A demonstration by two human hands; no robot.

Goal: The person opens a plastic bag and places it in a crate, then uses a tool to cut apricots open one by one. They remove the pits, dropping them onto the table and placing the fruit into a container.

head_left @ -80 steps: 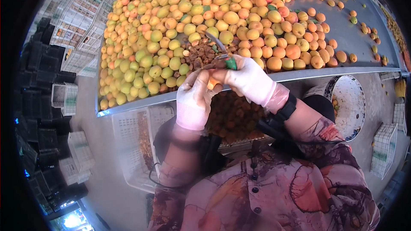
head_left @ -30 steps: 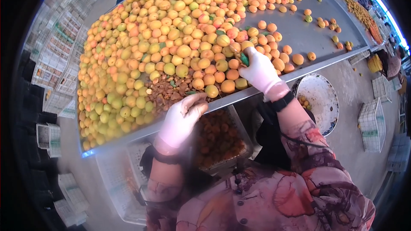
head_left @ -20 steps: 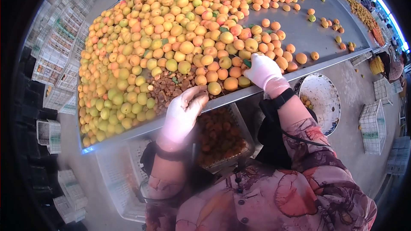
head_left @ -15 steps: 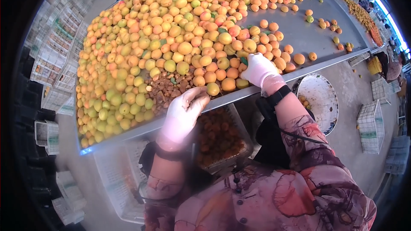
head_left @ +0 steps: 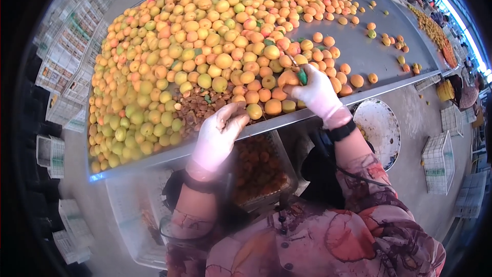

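At frame centre, my gloved left hand [head_left: 221,134] rests with fingers curled over brown apricot pits [head_left: 197,110] on the grey metal sorting table [head_left: 376,54]; right of centre, my gloved right hand [head_left: 316,92] grips an orange apricot [head_left: 288,78] and a green-handled knife [head_left: 302,76].

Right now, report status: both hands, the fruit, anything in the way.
Left hand at the tray edge, beside the pits. Right hand on an apricot, green-handled tool in its grip. Apricot pile crowds both hands.
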